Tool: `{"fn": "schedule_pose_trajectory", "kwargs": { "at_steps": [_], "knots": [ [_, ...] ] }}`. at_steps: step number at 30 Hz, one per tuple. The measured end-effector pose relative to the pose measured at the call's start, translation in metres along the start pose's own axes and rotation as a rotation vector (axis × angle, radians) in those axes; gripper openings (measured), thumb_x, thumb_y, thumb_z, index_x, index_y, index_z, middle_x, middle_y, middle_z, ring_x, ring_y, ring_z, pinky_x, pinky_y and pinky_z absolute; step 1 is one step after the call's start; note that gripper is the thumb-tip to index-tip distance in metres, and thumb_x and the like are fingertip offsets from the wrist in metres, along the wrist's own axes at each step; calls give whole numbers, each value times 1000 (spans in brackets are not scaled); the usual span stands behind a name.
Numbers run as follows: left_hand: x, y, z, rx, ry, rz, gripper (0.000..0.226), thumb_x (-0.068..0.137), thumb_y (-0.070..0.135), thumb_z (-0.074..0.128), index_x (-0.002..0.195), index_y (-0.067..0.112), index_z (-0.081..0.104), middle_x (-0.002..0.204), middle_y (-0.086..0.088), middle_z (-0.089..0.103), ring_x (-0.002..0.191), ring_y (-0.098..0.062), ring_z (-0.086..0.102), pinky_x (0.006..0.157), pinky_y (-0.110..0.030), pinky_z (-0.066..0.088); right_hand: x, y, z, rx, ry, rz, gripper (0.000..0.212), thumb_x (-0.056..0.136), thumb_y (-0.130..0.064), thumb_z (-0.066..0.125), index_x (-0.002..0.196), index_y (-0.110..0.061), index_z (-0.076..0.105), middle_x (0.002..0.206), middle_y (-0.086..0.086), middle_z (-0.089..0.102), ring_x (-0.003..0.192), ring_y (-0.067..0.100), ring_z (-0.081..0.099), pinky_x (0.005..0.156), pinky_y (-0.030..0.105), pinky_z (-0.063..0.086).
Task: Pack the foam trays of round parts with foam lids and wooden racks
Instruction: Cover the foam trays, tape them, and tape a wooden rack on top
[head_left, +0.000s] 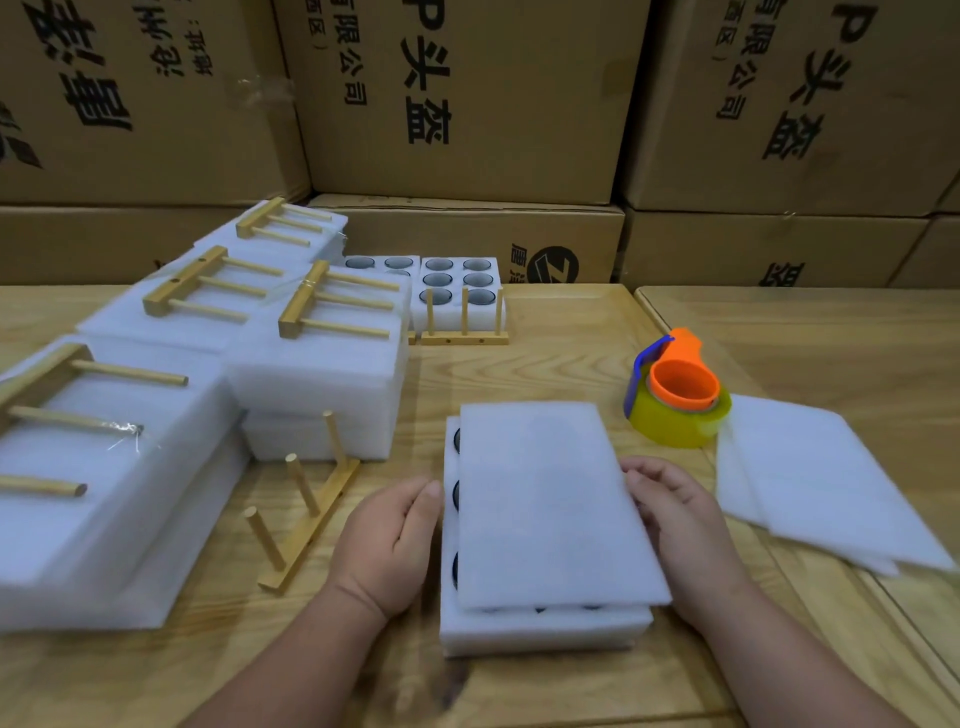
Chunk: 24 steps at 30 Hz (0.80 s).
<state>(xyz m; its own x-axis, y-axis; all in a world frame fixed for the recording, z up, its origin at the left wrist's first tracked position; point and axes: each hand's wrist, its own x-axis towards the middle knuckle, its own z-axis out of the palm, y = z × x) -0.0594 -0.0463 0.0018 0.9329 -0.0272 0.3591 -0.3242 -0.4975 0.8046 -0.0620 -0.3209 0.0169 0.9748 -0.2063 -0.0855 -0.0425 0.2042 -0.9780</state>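
- The foam tray (540, 629) of round parts lies on the desk (571, 338) right in front of you, with a foam lid (556, 499) resting on top of it, skewed and shifted to the right so dark cups show along the tray's left edge.
- Your left hand (395, 540) lies against the tray's left side with fingers relaxed, gripping nothing; your right hand (675, 514) curls its fingertips on the lid's right edge.
- Nudge the lid left and square it until all four edges match the tray and no cup shows; brace the tray with your left hand so it does not slide.
- Press lightly: the foam looks soft and will likely buckle if you pinch it hard.
- A loose wooden rack (301, 514) stands just left of your left hand, pegs up, likely the next piece for this tray; mind your wrist against it.
- Finished packs (104, 467) with racks on top crowd the left of the desk.
- A tape dispenser (675, 395) sits beyond your right hand, and spare foam sheets (810, 478) lie to its right.
- An uncovered tray (457, 286) with a rack waits at the far side, before the cardboard boxes (467, 104).
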Motion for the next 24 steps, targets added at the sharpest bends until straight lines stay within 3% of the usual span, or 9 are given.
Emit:
{"fn": "schedule_pose_trajectory", "kwargs": {
  "at_steps": [7, 19, 24],
  "knots": [
    [-3, 1, -2, 40, -14, 46, 40, 94, 57, 38, 66, 29, 45, 57, 10, 47, 55, -16, 46, 56, -48, 42, -2, 2, 1, -7, -41, -35, 22, 99, -6, 56, 88, -13, 75, 59, 4, 52, 46, 11, 42, 43, 21, 35],
    [-4, 4, -2, 61, -7, 92, 41, 95, 52, 39, 62, 29, 40, 56, 11, 45, 54, -19, 47, 54, -47, 42, -4, -4, 2, -82, -83, -33, 21, 98, -8, 61, 86, -19, 75, 58, 4, 53, 46, 10, 45, 43, 22, 40],
    [-3, 1, -1, 48, 9, 49, 42, 96, 54, 34, 65, 28, 45, 59, 9, 49, 56, -16, 48, 56, -46, 42, 4, -4, 2, -14, 5, 9, 15, 100, -11, 56, 97, -16, 70, 62, 6, 57, 49, 14, 45, 45, 25, 36]
  ]
}}
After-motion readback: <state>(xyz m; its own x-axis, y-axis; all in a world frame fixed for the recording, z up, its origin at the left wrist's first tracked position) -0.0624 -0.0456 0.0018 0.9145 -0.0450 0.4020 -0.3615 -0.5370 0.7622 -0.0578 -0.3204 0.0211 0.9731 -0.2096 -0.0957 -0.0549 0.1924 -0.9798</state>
